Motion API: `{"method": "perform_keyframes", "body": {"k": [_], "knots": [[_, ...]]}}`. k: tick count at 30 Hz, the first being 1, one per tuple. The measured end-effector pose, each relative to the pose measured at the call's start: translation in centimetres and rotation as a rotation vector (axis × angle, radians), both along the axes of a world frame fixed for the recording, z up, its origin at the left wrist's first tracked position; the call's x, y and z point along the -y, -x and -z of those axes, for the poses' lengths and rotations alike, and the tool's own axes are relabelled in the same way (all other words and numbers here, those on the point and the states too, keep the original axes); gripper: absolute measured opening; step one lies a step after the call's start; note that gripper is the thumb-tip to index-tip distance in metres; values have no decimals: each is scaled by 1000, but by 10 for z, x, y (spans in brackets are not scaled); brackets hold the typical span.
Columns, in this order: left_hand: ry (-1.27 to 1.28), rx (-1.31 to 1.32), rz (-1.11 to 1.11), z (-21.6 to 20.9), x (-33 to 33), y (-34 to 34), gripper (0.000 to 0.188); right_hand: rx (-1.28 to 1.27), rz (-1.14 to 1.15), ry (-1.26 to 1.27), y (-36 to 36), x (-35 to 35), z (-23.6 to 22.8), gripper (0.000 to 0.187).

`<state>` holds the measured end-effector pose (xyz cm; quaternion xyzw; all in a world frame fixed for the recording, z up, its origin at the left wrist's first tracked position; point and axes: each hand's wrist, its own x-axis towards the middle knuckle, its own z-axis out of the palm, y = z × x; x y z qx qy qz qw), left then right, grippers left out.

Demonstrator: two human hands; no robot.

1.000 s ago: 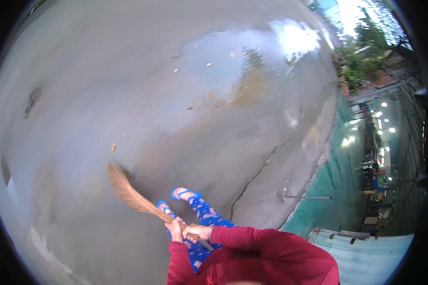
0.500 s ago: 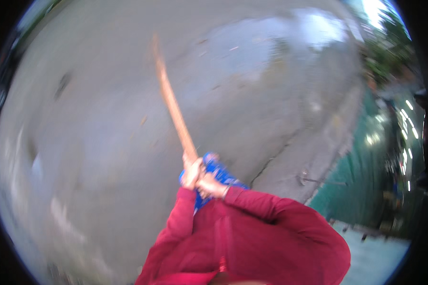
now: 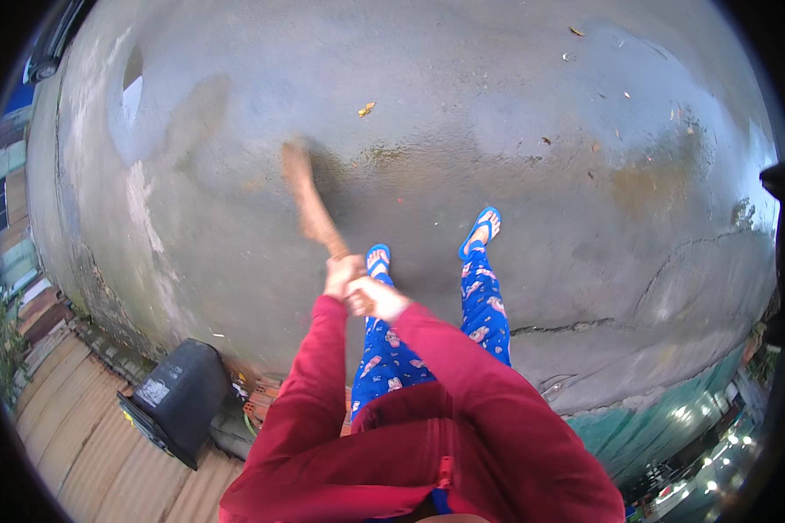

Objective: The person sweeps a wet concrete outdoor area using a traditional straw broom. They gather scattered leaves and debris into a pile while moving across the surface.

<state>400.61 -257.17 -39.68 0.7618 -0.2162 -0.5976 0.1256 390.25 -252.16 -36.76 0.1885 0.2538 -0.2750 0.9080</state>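
Left hand (image 3: 341, 275) wrapped around broom (image 3: 309, 197); right hand (image 3: 378, 299), fingers curled, clasps it just behind.

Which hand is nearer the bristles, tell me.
Left. The left hand grips the broom just behind its bristles; the right hand is behind the left, farther from them.
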Motion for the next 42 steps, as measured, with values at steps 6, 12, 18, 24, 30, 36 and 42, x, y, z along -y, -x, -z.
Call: {"method": "perform_keyframes", "body": {"k": [6,12,18,24,30,36,42], "knots": [[-47,-43,607,45,-18,295,64,-547,234,-395,243,-40,-2,8],[6,-600,649,5,34,357,84,-925,442,-63,267,-8,1,9],[104,-278,289,-45,-34,275,73,-931,-43,123,212,-68,-28,8],[-9,66,40,-22,-37,193,19,-318,-12,-18,178,-49,-34,13],[-97,-153,354,-2,-133,350,36,-376,264,-445,307,-148,-45,13],[-249,-566,742,20,-118,545,51,-973,396,-438,441,-143,-23,11],[-168,-543,607,-28,-108,496,65,-1217,175,-333,400,-132,-58,12]]}}
